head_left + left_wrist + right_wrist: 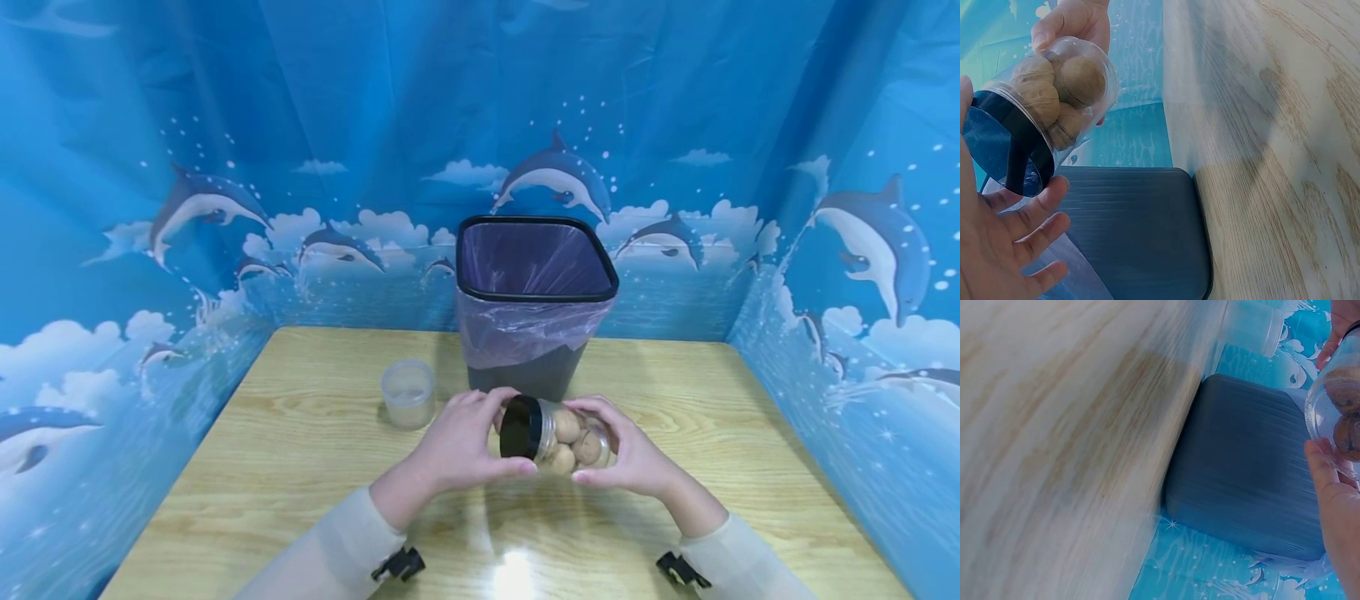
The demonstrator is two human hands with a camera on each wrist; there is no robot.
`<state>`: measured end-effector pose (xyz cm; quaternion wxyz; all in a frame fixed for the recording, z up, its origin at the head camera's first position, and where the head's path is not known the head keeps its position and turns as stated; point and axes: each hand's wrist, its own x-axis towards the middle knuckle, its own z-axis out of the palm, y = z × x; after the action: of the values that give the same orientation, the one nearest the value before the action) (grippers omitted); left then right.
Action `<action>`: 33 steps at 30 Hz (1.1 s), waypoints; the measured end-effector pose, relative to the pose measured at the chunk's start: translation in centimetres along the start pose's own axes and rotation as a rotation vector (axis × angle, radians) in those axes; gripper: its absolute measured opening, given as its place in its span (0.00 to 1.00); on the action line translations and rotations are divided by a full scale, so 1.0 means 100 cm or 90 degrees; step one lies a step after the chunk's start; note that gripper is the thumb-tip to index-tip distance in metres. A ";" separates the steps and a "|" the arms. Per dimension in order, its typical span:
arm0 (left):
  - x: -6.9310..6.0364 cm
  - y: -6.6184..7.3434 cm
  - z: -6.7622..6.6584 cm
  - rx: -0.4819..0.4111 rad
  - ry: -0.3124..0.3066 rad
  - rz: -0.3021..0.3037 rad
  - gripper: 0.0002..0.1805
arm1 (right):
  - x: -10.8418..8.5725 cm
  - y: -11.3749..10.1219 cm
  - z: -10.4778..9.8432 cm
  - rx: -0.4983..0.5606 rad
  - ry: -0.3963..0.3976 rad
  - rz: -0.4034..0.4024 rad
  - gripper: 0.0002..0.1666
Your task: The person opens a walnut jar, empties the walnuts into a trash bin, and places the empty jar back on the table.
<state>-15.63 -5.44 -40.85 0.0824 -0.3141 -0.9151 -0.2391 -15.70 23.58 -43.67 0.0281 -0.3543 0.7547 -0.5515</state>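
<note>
Holding a clear jar (549,425) between both hands, the person keeps it on its side above the near part of the bench (300,442), in front of the bin. Its black lid (519,425) is on and points left, while the base points right. Several walnuts (588,447) show through the clear wall.

The left hand (465,442) has its grip round the lid end, thumb on the near side and fingertips on the far side; in the left wrist view its lower fingers spread apart, away from the lid. The right hand (626,454) holds the base end, its grip as wide as the jar, with the thumb near and the fingers curving over the far side.

Just beyond the jar stands the dark bin (536,375), upright, with a black rim and a translucent purple liner (525,333) folded down over its outer wall. To the left of the bin, beyond the left hand, a clear plastic cup (408,408) stands upright, apart from both. Light sleeves (330,542) cover the forearms. A blue backdrop (375,83) printed with dolphins, clouds and bubbles hangs along the far, left and right sides.
</note>
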 end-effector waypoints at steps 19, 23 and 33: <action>-0.003 -0.001 -0.003 -0.069 0.008 -0.014 0.53 | -0.001 0.002 0.000 0.029 0.005 -0.020 0.52; -0.004 -0.002 -0.003 -0.084 0.005 -0.016 0.54 | -0.001 0.002 0.000 0.031 0.008 -0.022 0.52; -0.005 -0.003 -0.002 -0.125 0.022 -0.008 0.62 | -0.002 0.003 -0.001 0.036 0.019 -0.047 0.52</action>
<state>-15.48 -6.03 -40.92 0.0655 -0.3110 -0.8875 -0.3335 -15.75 23.86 -43.96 0.0064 -0.3726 0.7254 -0.5787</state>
